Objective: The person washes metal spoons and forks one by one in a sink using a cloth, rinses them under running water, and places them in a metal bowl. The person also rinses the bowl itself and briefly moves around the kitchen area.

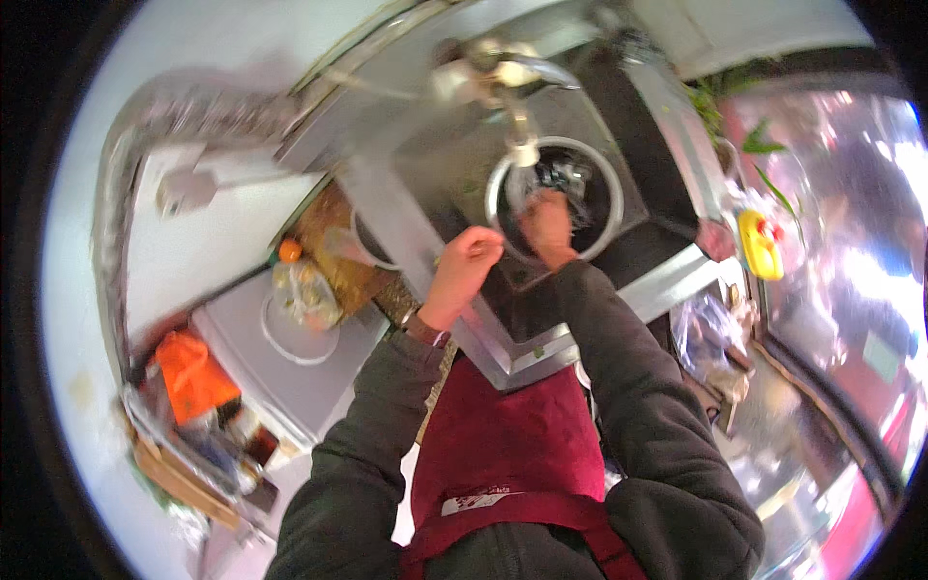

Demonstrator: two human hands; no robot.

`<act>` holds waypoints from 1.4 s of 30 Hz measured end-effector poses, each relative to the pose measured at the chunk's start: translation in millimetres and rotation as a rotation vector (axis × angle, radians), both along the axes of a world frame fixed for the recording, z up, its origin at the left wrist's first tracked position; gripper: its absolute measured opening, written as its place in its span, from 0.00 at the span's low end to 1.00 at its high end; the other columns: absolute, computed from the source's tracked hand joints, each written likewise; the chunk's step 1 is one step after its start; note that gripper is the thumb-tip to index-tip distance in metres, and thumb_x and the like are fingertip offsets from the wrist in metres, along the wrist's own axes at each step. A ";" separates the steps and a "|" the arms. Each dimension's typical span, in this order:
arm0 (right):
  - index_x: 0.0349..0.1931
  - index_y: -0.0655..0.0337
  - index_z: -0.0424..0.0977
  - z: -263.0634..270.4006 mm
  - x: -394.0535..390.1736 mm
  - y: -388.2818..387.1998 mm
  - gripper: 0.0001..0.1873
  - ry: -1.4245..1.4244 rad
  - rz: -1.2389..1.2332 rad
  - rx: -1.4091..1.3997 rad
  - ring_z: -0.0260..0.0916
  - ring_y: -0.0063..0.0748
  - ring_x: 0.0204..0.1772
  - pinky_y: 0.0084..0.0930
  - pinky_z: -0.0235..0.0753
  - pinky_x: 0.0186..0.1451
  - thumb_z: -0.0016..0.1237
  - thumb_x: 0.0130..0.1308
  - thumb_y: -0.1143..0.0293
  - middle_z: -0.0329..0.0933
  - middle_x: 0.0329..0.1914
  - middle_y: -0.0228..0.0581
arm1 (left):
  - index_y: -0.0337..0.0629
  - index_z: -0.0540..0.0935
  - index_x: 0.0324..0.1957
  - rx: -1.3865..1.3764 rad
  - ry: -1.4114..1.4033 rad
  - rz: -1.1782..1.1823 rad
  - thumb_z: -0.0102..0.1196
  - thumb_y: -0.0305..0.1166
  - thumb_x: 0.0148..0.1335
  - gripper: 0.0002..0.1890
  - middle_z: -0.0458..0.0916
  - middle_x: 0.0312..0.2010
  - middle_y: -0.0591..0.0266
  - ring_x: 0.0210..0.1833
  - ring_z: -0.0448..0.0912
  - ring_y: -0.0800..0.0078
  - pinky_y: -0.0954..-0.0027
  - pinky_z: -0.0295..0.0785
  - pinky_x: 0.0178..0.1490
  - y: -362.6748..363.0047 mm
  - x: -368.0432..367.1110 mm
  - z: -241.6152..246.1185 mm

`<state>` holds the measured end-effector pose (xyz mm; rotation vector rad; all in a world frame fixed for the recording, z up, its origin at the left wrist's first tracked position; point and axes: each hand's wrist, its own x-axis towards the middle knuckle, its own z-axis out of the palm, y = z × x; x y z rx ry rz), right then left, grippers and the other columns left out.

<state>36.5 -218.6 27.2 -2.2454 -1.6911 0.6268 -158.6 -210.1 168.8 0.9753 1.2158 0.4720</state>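
My right hand point(549, 225) reaches down into a round basin with a pale rim point(617, 199), which stands inside a stainless steel sink point(435, 181). Its fingers are in splashing water; motion blur hides whether they hold anything. Above the basin is the tap spout point(525, 151), and what looks like running water falls from it beside my fingers. My left hand point(467, 272) hovers by the sink's near left rim, fingers curled in, with nothing visible in them. A dark band is around the left wrist.
Left of the sink are a plastic bag of food point(304, 293) on a grey surface point(239, 326), an orange fruit point(290, 250) and an orange bag point(192, 377). To the right are a yellow object point(760, 245), green leaves point(761, 141) and a clear plastic bag point(703, 330).
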 end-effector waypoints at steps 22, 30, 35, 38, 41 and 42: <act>0.50 0.68 0.82 91.6 24.1 -22.8 0.16 0.913 -0.360 0.057 0.74 0.21 0.45 0.25 0.74 0.51 0.60 0.78 0.61 0.82 0.42 0.28 | 0.39 0.79 0.53 -0.429 0.158 0.580 0.69 0.36 0.68 0.18 0.85 0.36 0.58 0.36 0.86 0.69 0.65 0.79 0.33 -38.4 -233.7 -192.0; 0.40 0.68 0.79 82.9 10.8 -27.1 0.12 0.307 -0.074 0.118 0.66 0.32 0.28 0.34 0.71 0.35 0.64 0.71 0.67 0.73 0.26 0.44 | 0.31 0.81 0.61 -0.344 0.057 0.755 0.68 0.37 0.62 0.28 0.89 0.46 0.48 0.41 0.90 0.56 0.57 0.88 0.37 -36.7 -245.1 -264.3; 0.60 0.65 0.80 86.3 12.2 -26.9 0.19 0.568 -0.101 0.039 0.82 0.37 0.61 0.33 0.82 0.61 0.64 0.73 0.67 0.85 0.56 0.49 | 0.39 0.80 0.55 -0.257 0.192 0.903 0.68 0.33 0.63 0.20 0.86 0.48 0.55 0.42 0.86 0.65 0.64 0.86 0.38 -54.0 -277.0 -157.8; 0.64 0.67 0.77 125.2 31.0 -14.5 0.18 0.830 -0.309 0.181 0.81 0.35 0.64 0.33 0.83 0.66 0.54 0.80 0.68 0.83 0.61 0.46 | 0.42 0.68 0.72 -0.220 0.282 0.973 0.60 0.31 0.71 0.29 0.81 0.59 0.56 0.50 0.85 0.60 0.57 0.88 0.44 -88.4 -318.0 -56.7; 0.63 0.69 0.76 171.6 46.2 7.5 0.16 1.284 -0.351 0.098 0.80 0.32 0.62 0.34 0.81 0.68 0.45 0.86 0.67 0.82 0.61 0.45 | 0.41 0.63 0.76 -0.180 0.411 0.740 0.53 0.26 0.73 0.31 0.79 0.62 0.49 0.48 0.88 0.58 0.60 0.90 0.39 -98.2 -327.1 58.8; 0.59 0.69 0.77 185.1 45.3 12.6 0.14 1.276 -0.362 0.081 0.82 0.31 0.57 0.33 0.84 0.65 0.44 0.86 0.69 0.83 0.58 0.44 | 0.40 0.63 0.76 -0.142 0.419 0.662 0.51 0.24 0.72 0.31 0.78 0.63 0.49 0.48 0.88 0.58 0.61 0.90 0.37 -98.7 -315.1 98.6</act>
